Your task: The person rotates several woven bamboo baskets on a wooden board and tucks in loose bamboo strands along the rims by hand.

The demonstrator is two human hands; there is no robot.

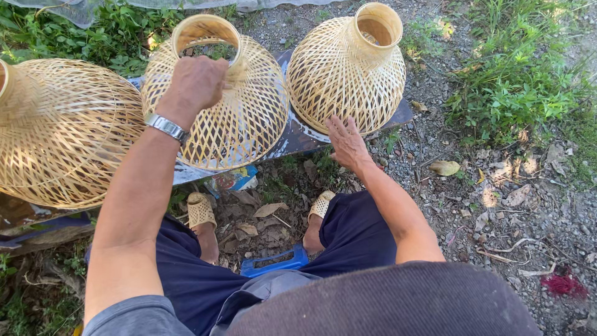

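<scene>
Three woven bamboo dome-shaped shades stand in a row on a low dark board [298, 138]. My left hand [194, 84], with a metal watch on the wrist, grips the neck of the middle shade [236, 118], which tilts toward me. My right hand [346, 142] lies flat with fingers spread against the lower rim of the right shade [339, 74]. The left shade [59, 134] rests on its side, untouched. My knees in dark trousers and my feet in woven sandals show below.
Grass and weeds [510, 87] grow behind and to the right. Gravel with dry leaves [497, 199] spreads to the right. A blue plastic piece [273, 261] lies between my feet, and a coloured wrapper [233, 180] sits under the board's edge.
</scene>
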